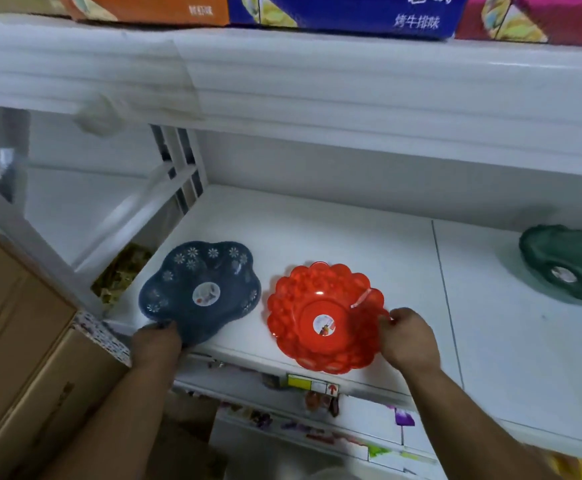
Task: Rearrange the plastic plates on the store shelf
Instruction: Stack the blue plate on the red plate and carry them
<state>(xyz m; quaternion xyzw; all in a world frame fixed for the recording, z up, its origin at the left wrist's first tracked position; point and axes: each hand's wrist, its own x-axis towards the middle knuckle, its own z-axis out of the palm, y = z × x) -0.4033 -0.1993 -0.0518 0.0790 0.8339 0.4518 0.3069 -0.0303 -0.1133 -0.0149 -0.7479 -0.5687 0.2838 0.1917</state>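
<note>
A dark blue flower-shaped plastic plate (199, 289) with white daisy prints lies on the white shelf (351, 237) at the left. My left hand (156, 344) grips its near rim. To its right sits a red scalloped plastic plate (320, 313) with a round sticker in the middle. My right hand (409, 337) pinches the red plate's right rim. A green plastic plate (566, 263) rests apart at the far right of the shelf, partly cut off by the frame edge.
A shelf board (317, 84) hangs low overhead, carrying orange, blue and pink cartons (351, 12). Brown cardboard boxes (23, 341) stand at the left beside the shelf post. A yellow price tag (312, 384) sits on the shelf's front edge, with packaged goods below.
</note>
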